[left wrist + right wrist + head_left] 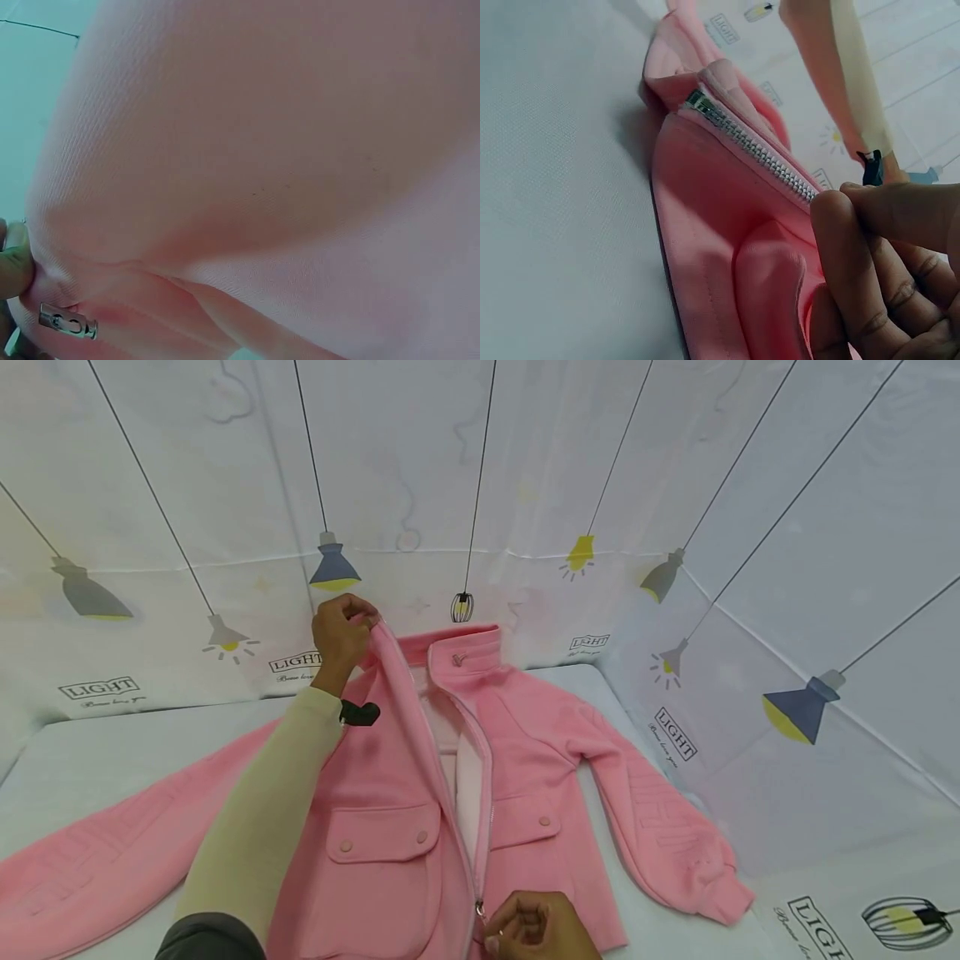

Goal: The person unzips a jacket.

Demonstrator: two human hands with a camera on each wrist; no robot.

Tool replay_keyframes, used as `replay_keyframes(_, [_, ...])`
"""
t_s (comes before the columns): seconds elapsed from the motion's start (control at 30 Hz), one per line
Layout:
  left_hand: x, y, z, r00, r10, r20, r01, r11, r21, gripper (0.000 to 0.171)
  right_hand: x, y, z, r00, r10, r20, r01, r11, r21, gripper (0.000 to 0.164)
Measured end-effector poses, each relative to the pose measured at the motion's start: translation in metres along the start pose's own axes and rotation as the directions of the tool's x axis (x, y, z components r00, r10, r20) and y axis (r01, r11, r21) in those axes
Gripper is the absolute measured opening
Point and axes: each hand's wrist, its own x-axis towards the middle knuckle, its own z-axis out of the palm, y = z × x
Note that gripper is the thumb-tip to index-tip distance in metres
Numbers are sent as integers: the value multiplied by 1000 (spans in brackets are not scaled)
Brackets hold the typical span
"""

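Note:
A pink jacket (382, 777) lies front up, its zip (757, 154) joined at the hem and open above. My left hand (341, 639) pinches the top edge of the collar on the left side and holds that front panel raised. In the left wrist view, a metal fitting (67, 321) sits on the fabric close to the thumb. Low on the front, my right hand (543, 931) pinches the pull just below the zip slider (479, 908), fingers curled. The fingertips hide the pull itself in the right wrist view.
Beneath the jacket is a pale, white-covered table (172, 735). A white sheet (420, 460) printed with lamps hangs behind and to the right. The jacket's sleeves (660, 827) spread out to both sides, and buttoned pocket flaps (384, 832) sit on the front.

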Motion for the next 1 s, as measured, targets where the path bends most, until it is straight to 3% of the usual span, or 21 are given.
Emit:
replay_keyframes(0.23, [-1, 1, -3, 1000, 18, -2, -18, 1000, -2, 9, -6, 2, 2, 999, -39, 39, 38, 999, 23, 18])
replay_keyframes(0.47, [0, 1, -5, 1000, 20, -16, -20, 1000, 5, 8, -8, 16, -1, 973, -194, 127, 171, 970, 171, 26])
replay_keyframes(0.6, [0, 0, -6, 1000, 22, -19, -22, 999, 23, 8, -8, 26, -3, 970, -168, 174, 122, 961, 250, 39])
replay_keyframes(0.7, [1, -1, -7, 999, 28, -28, -27, 999, 29, 7, -10, 32, -3, 957, -191, 218, 127, 953, 274, 39])
replay_keyframes(0.8, [2, -3, -8, 999, 33, -38, -32, 999, 30, 7, -12, 36, -3, 928, -279, 246, 219, 945, 244, 31])
replay_keyframes(1.0, [2, -4, -9, 999, 20, -36, -18, 999, 39, 8, -16, 34, -3, 918, -319, 237, 300, 947, 113, 28])
